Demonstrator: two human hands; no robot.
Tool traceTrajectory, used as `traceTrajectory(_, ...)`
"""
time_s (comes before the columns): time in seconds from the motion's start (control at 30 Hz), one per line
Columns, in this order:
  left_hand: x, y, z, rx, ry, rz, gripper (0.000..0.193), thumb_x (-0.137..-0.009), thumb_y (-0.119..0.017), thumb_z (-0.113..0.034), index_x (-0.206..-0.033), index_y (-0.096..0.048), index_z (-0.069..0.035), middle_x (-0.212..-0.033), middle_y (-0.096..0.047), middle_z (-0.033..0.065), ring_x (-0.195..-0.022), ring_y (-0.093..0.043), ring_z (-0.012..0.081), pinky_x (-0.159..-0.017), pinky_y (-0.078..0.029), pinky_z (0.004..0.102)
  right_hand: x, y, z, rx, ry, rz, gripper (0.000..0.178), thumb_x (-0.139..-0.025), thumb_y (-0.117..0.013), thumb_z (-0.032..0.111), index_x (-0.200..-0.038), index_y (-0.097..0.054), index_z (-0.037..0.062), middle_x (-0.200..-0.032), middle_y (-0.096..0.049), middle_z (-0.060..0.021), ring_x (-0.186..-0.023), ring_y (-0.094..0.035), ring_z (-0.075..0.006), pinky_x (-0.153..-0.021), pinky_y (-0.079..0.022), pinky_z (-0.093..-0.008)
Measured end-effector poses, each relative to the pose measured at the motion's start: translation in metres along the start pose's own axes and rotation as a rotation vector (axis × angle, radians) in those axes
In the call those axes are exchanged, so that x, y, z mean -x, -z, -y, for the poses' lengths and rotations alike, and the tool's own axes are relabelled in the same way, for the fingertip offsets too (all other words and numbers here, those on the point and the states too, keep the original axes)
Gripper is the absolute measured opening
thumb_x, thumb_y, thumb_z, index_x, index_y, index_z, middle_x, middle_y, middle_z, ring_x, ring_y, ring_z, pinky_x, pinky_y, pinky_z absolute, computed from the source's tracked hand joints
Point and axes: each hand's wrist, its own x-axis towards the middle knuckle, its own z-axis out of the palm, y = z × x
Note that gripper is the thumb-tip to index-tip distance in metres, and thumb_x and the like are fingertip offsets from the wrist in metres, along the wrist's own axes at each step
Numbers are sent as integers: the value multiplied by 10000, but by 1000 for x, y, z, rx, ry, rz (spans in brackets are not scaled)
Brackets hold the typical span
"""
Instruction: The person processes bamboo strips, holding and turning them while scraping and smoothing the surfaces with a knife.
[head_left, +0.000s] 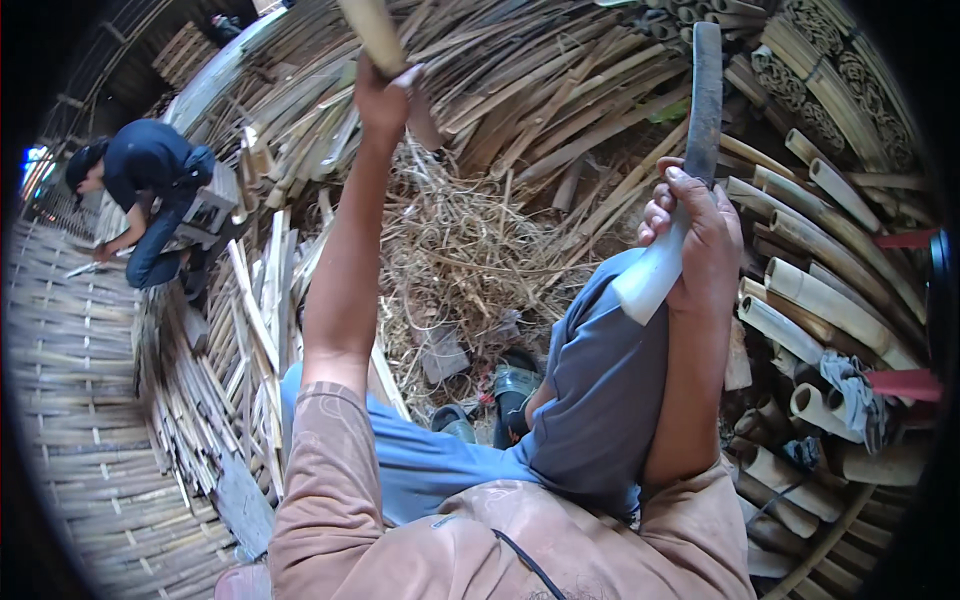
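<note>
My left hand (384,98) is stretched out far ahead, its fingers closed around a thick pale bamboo piece (372,32) that runs past the top edge of the view. In my right hand (702,225), raised above my right knee, is a long knife (705,95). Its dark, slightly curved blade points up and away from me. The pale, whitish handle end (648,285) sticks out below the fingers, toward my thigh. The knife and the bamboo piece are well apart.
Tangled shavings (450,235) cover the ground before my sandals (515,382). Split bamboo strips (560,90) are heaped ahead, and cut bamboo pieces (810,290) are stacked at my right. Another person (150,180) bends over work at far left, beside a woven bamboo wall (80,400).
</note>
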Motion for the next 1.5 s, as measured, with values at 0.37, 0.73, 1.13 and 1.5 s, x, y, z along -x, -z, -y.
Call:
traceTrajectory(0.37,111,120,-103,-276,-8,-195,495,-834,-785,11,-1250,-518,-12,-894,-618,23,-772,-589,110,-708,-507,273,0,23,11,-10,74,-63,141,-927,-637,78,-1046,-588,19,-753,-568,-58,-567,-564,-150,-499,-509,-335)
traceTrajectory(0.73,159,142,-91,-266,64,-405,421,-750,-624,58,-1158,-551,-10,-934,-573,40,-748,-558,115,-678,-475,261,85,-1,74,153,299,111,219,-926,-665,117,-1102,-624,-8,-738,-573,-44,-565,-561,-130,-506,-497,-295)
traceTrajectory(1.13,197,167,-88,-94,119,-335,282,-984,-640,-144,-1187,-482,-29,-932,-576,40,-807,-516,106,-716,-446,273,125,19,-40,605,68,281,96,-961,-647,128,-999,-643,39,-635,-558,11,-460,-541,-89,-410,-444,-260)
traceTrajectory(1.5,243,175,-54,-450,249,-350,198,-986,-669,-129,-1096,-530,-43,-878,-614,37,-797,-559,127,-732,-476,287,130,85,-250,787,-317,428,84,-909,-679,116,-930,-673,35,-657,-587,23,-556,-548,-62,-499,-443,-265)
